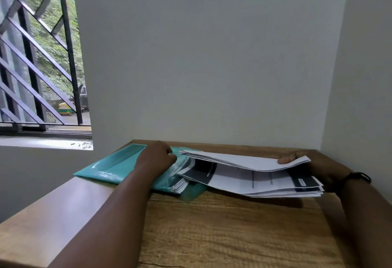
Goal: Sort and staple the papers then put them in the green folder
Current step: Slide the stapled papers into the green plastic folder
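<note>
So on the wooden table (222,225) the stack of papers (254,179) lies long-ways left to right, left end tucked into the mouth of the green folder (114,167), right end sticking out over the table. Right hand (314,161) pinches the top sheets by their right edge, thumb on top, lifting them; most of that hand is hidden behind the paper. Left hand (156,156) is curled at the folder's opening, gripping the flap I think. The print's too blurry to read. Barred window (40,55) at back left.
</note>
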### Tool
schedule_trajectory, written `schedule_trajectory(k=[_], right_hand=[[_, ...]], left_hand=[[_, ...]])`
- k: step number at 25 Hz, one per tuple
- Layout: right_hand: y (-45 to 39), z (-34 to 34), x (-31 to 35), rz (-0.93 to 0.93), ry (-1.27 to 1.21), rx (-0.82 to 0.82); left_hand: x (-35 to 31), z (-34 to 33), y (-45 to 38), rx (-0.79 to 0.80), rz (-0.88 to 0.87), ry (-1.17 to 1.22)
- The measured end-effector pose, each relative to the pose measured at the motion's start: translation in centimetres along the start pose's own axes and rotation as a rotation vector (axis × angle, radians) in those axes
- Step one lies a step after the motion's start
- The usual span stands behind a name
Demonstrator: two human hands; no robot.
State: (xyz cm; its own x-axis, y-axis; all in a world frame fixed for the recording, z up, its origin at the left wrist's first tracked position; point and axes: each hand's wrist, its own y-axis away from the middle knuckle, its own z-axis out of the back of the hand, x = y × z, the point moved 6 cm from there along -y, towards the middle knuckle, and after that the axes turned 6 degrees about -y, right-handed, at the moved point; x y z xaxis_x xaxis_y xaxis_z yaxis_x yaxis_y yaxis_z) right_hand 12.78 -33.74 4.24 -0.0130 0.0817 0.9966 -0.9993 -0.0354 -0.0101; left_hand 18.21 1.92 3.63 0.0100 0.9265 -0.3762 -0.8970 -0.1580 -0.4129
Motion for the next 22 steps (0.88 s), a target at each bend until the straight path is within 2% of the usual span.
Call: schedule_trajectory(k=[3,6,15,17,20,22], right_hand=[[-0.6,0.0,-0.1,-0.039,-0.048,0.025],[-1.3,0.1,0.2,-0.030,0.020,0.037],[-3.0,-2.8,0.2,0.030,0.157,0.039],[-3.2,-3.0,-0.6,-0.040,0.083,0.021],[-2.8,-2.8,-1.3,-0.156,-0.171,-0.010],[-2.3,-1.9,-1.2,-0.186,-0.329,-0.058]], left_hand=[[0.0,1.3,0.4,-0.108,0.057,0.104],[-0.4,2.1,0.8,-0.176,0.083,0.125],[-4.0,3.5,2.4,-0.286,-0.032,0.120],[-4.9,3.5,2.8,-0.290,-0.064,0.110],[-4.9,4.0,2.8,-0.313,-0.078,0.145],[-4.9,3.8,2.5,-0.257,-0.123,0.123]])
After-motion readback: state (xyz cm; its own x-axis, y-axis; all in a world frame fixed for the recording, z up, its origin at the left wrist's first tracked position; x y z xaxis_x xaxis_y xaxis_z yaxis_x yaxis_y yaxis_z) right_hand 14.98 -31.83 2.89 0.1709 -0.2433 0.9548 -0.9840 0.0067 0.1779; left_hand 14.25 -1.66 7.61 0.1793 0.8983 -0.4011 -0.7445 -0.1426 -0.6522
